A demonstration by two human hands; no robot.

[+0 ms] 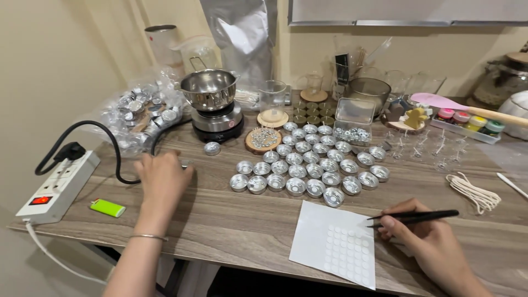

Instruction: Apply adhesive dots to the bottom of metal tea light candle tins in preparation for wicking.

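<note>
Wooden table point(231, 220) is carrying rows of small metal cups point(308, 165). Your right hand point(423, 231) is pinching black tweezers point(412, 217) beside a white sticker sheet point(335, 242); your left hand point(162, 179), fingers curled down, is touching a cup left of them. A careless sweep could be scattering cups.

Both forearms are bare, with no sleeves reaching into view. The left hand point(163, 179) has a thin, plain silver bangle point(149, 237) sitting loose around the wrist. The right hand point(423, 231) shows no ring, watch or band on what can be seen of it. The fingernails on that hand look short and unpainted. Neither hand is gloved.
</note>
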